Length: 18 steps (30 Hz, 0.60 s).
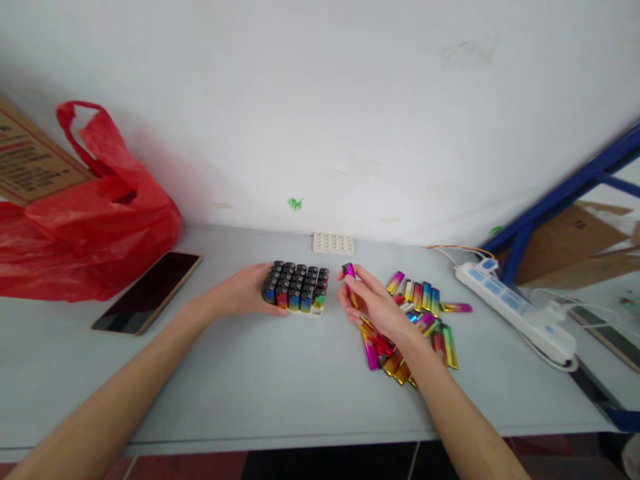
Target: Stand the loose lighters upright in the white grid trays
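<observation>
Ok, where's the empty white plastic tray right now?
Head view: the empty white plastic tray lies at the table's back edge against the wall, just behind the filled tray of lighters.

The pale grey desk (280,387) is carrying a red plastic bag (85,220), a black phone (147,292), a white tray of lighters (296,288), loose rainbow-coloured lighters (425,320) and a white power strip (515,310).

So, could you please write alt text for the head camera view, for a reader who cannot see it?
A person's right hand holds one rainbow-coloured lighter beside a tray of upright lighters, which the left hand steadies on a grey table. A pile of loose lighters lies under the right hand; a phone, red plastic bag and power strip sit nearby.
</observation>
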{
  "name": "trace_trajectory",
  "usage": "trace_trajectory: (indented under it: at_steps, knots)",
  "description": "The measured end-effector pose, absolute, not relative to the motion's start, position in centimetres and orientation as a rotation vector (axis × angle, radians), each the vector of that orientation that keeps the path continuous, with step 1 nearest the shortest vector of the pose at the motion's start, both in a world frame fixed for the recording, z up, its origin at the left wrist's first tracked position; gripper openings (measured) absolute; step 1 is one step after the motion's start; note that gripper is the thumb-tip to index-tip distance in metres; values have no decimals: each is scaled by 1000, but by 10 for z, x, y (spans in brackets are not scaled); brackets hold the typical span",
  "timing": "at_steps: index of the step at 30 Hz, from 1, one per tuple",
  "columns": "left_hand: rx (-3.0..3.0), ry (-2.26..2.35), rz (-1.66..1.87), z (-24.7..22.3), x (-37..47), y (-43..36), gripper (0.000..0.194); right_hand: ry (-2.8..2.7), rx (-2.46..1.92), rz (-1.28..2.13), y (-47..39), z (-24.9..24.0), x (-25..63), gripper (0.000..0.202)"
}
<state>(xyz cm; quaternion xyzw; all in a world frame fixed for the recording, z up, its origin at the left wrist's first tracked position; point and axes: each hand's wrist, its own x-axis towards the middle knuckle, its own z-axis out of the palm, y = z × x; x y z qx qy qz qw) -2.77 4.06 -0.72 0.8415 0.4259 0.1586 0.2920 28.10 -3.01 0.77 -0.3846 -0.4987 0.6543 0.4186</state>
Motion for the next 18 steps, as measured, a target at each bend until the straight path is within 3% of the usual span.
trace_trajectory:
  at_steps: [3, 11, 18]
  knots:
    - [2286, 1174, 430, -11, -25, 40, 68, -1316, -1079, 1544, -31, 6, 279, 48]
    - [2305, 1222, 397, -16, -24, 40, 73, -1597, -1378, 848, -31, -1, 271, 62]
    - [2305, 1231, 398, -15, -23, 40, 75, -1615, -1477, 715, -29, -4, 271, 46]
